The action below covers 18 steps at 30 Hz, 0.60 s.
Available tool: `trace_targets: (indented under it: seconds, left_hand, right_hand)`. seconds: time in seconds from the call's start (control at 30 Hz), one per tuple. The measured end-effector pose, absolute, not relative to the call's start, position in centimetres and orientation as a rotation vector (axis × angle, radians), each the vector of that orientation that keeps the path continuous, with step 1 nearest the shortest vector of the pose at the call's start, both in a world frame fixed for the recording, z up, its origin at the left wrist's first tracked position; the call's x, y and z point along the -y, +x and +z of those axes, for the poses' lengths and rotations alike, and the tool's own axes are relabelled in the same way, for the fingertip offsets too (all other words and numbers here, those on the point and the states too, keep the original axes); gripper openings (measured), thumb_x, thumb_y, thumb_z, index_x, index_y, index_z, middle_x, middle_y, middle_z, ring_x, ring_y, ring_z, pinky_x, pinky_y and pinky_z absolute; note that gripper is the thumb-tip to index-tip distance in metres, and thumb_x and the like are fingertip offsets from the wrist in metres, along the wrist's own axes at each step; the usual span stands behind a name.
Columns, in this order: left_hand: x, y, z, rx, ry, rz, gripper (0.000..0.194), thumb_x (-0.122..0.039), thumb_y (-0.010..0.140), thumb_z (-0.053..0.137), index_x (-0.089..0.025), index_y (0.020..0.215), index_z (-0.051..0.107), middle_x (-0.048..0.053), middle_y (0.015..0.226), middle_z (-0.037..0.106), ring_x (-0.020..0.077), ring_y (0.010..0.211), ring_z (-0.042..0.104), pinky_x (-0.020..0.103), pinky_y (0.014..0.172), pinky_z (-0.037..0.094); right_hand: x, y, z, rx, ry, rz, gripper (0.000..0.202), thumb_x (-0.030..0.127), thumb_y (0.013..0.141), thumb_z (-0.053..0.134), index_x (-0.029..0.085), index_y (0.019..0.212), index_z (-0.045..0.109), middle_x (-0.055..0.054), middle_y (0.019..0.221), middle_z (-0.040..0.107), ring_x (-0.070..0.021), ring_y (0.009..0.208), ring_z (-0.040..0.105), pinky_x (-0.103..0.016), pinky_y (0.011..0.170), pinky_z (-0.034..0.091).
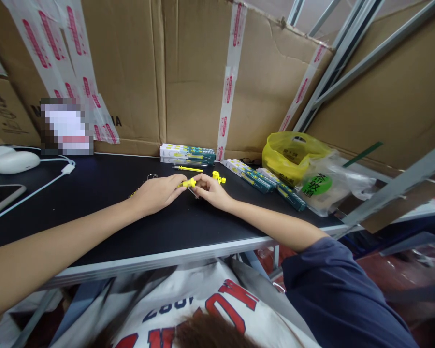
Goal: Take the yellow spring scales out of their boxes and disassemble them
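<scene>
Pinching a yellow piece [190, 183] between left hand [162, 191] and right hand [214, 193] over the tabletop [137, 234], presumably for fine control, with yellow bits [216, 177] just past the right, seemingly for easy reach.

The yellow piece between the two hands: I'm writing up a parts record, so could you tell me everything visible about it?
The yellow piece is small, bright yellow and plastic-looking, with a stubby, roughly cylindrical body and a wider collar toward its right end. It lies about sideways over the black tabletop. The grip of the left hand covers its left end; fingertips of the right hand are at its right end, though whether they pinch it is unclear.
</scene>
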State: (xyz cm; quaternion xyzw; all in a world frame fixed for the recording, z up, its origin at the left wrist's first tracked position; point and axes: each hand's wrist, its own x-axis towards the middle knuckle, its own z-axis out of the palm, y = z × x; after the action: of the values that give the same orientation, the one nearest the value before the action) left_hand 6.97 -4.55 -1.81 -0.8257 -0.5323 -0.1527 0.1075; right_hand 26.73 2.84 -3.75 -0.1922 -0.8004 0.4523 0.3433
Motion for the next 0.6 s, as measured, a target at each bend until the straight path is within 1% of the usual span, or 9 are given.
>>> trace_targets:
  seconds: [0.1, 0.23, 0.33, 0.43, 0.6]
  left_hand:
    - [4.7, 7.2, -1.8, 1.606, -2.476, -0.475, 0.042, -0.045, 0.099, 0.019, -0.020, 0.115, 0.049, 0.008, 0.108, 0.067, 0.0249, 0.089, 0.067, 0.031, 0.065, 0.047]
    - [5.0, 7.6, -1.4, 1.685, -2.485, -0.486, 0.046, -0.047, 0.098, 0.014, -0.019, 0.114, 0.046, 0.009, 0.096, 0.069, 0.0264, 0.084, 0.068, 0.032, 0.066, 0.048]
    - [5.1, 7.9, -1.0, 1.713, -2.478, -0.466, 0.045, -0.047, 0.098, 0.013, -0.019, 0.111, 0.046, 0.009, 0.090, 0.069, 0.0277, 0.081, 0.068, 0.033, 0.064, 0.047]
    - [5.2, 8.3, -0.7, 1.729, -2.490, -0.449, 0.043, -0.047, 0.098, 0.012, -0.020, 0.106, 0.045, 0.009, 0.086, 0.069, 0.0280, 0.079, 0.068, 0.033, 0.062, 0.045]
    - [5.2, 8.6, -0.6, 1.733, -2.495, -0.405, 0.043, -0.050, 0.098, 0.013, -0.021, 0.104, 0.043, 0.009, 0.085, 0.069, 0.0288, 0.077, 0.068, 0.032, 0.060, 0.044]
  right_hand:
    - [-2.4, 26.7, -3.7, 2.087, -0.466, 1.184, 0.034, 0.042, 0.084, 0.060, 0.016, 0.102, 0.048, 0.007, 0.058, 0.053, -0.0080, 0.051, 0.049, -0.020, 0.053, 0.039]
    - [-1.8, 26.5, -3.4, 2.070, -0.475, 1.161, 0.030, 0.041, 0.086, 0.058, 0.017, 0.100, 0.047, 0.009, 0.054, 0.048, -0.0067, 0.047, 0.046, -0.018, 0.049, 0.037]
    - [-1.3, 26.3, -3.1, 2.029, -0.518, 1.171, 0.030, 0.044, 0.087, 0.056, 0.018, 0.097, 0.045, 0.009, 0.053, 0.047, -0.0053, 0.042, 0.042, -0.016, 0.043, 0.032]
    - [-0.9, 26.0, -2.9, 1.993, -0.540, 1.238, 0.032, 0.048, 0.086, 0.056, 0.019, 0.094, 0.042, 0.010, 0.050, 0.046, -0.0040, 0.038, 0.037, -0.014, 0.037, 0.028]
    - [-0.9, 25.8, -3.0, 1.945, -0.580, 1.381, 0.033, 0.049, 0.086, 0.056, 0.022, 0.092, 0.037, 0.015, 0.042, 0.037, -0.0034, 0.030, 0.026, -0.012, 0.030, 0.023]
